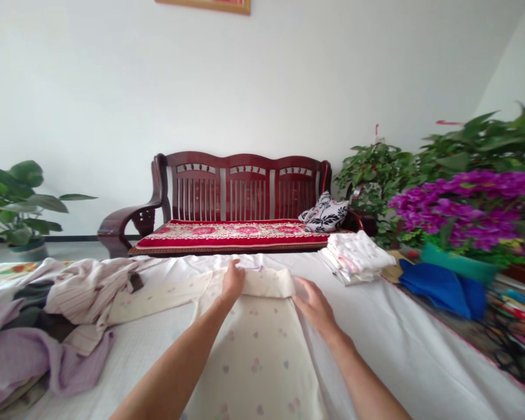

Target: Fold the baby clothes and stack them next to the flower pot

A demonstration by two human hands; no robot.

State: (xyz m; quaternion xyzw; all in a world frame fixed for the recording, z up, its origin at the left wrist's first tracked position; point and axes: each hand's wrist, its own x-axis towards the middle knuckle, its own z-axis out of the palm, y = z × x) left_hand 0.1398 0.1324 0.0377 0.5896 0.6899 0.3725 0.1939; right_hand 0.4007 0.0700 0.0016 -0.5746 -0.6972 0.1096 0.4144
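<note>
Shirt [260, 344], cream with small prints, is lying flat on the white cloth [398, 350] in the head view, its long axis running from the person towards the sofa [249, 189]. A folded band [265, 284] is crossing its far end sideways — probably a sleeve laid over — and the hands are sitting one at each end of it, the shirt's body spreading nearer the person, between the forearms. The right hand [315, 304] is meeting the band's right end from outside, palm turning inward, thumb and index finger standing apart, the fingers looking loose. The left hand [233, 283] is resting over the left end, its forearm slanting across the shirt's edge; whether its fingers are pinching cloth I cannot tell. The outstretched sleeve [166, 300] is lying leftward — nearer the left hand — and reaching the clothes heap [81, 291].
</note>
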